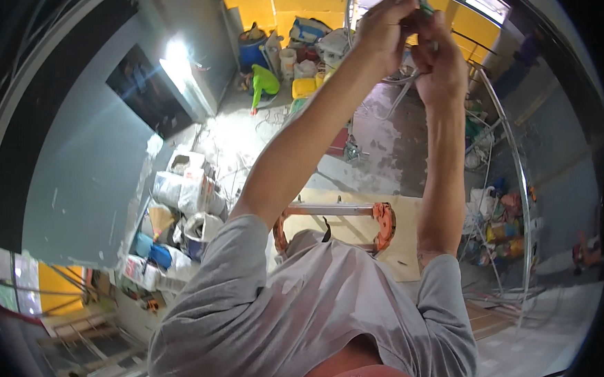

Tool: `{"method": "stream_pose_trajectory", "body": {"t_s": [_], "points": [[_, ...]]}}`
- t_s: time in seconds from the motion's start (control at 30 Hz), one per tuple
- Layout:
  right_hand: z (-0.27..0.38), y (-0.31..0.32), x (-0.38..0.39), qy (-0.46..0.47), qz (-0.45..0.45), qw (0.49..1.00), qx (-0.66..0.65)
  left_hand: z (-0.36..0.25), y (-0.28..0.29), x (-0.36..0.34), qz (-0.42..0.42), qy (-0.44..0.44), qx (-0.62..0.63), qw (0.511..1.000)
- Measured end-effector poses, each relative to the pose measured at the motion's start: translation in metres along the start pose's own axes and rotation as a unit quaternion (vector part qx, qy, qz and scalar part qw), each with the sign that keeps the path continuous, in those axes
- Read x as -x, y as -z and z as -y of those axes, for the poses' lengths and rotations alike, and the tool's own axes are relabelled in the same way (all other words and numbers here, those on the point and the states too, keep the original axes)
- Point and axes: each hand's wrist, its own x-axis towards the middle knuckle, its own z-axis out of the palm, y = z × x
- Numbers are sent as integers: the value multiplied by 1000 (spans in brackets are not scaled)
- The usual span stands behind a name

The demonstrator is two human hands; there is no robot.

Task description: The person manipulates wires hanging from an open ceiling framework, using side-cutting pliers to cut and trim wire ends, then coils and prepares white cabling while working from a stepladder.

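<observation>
Both arms are stretched far up to the top of the view. My left hand (384, 29) is closed, its fingers bent together near the fingertips of my right hand. Just to its right, my right hand (439, 67) is closed too, with thumb and fingers pinched. A small dark-green item (424, 8) shows between the hands, too small and too hidden to name. Behind and below them hangs a curved grey cable or tube (398, 101); whether either hand touches it, I cannot tell. In front of my waist is the orange-ended top of a stepladder (383, 227).
Down on the floor, a person in a bright green top (264, 81) crouches near a blue drum (253, 53). Bags and buckets (190, 188) are piled along the left wall. A bright lamp (177, 55) shines there. Metal framing (518, 160) and more bags (497, 214) stand at right.
</observation>
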Motion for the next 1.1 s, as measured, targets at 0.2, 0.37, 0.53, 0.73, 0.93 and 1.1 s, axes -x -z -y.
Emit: {"method": "stream_pose_trajectory", "body": {"t_s": [0.2,0.37,0.53,0.73,0.93,1.1], "points": [[-5,-22,12,13,-70,997,-17,13,14,-4,156,57,127,978],[-6,-5,10,24,-26,999,-28,20,1,-21,27,122,63,990],[-13,-2,6,16,16,997,-72,27,4,-22,10,78,29,996],[0,1,-5,30,-86,995,-49,13,-10,57,-120,-95,-301,941],[27,17,-15,32,33,992,-121,79,79,168,-279,106,-313,902],[41,30,-16,-27,94,975,-201,119,154,184,-294,290,-134,901]]}}
